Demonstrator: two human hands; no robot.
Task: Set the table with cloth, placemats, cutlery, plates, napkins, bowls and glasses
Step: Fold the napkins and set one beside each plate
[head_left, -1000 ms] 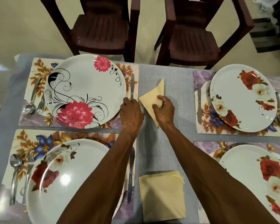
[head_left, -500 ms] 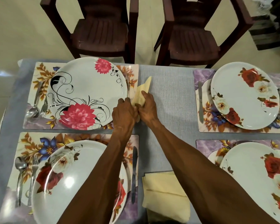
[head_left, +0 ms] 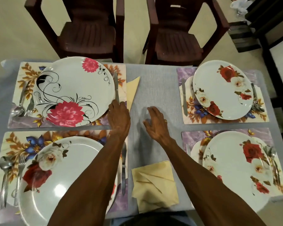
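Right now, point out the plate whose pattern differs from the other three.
The far-left plate: pink flowers with black swirls, beside the left hand. The other three carry red and white roses.

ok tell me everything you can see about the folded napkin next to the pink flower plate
The folded napkin is pale yellow, looks like soft paper or thin cloth, and is folded into a long narrow triangle. It lies flat on the grey tablecloth, one tip pointing away toward the chairs, its left edge along the right edge of the floral placemat, beside the knife. The left hand rests at its near end; the right hand is off it.
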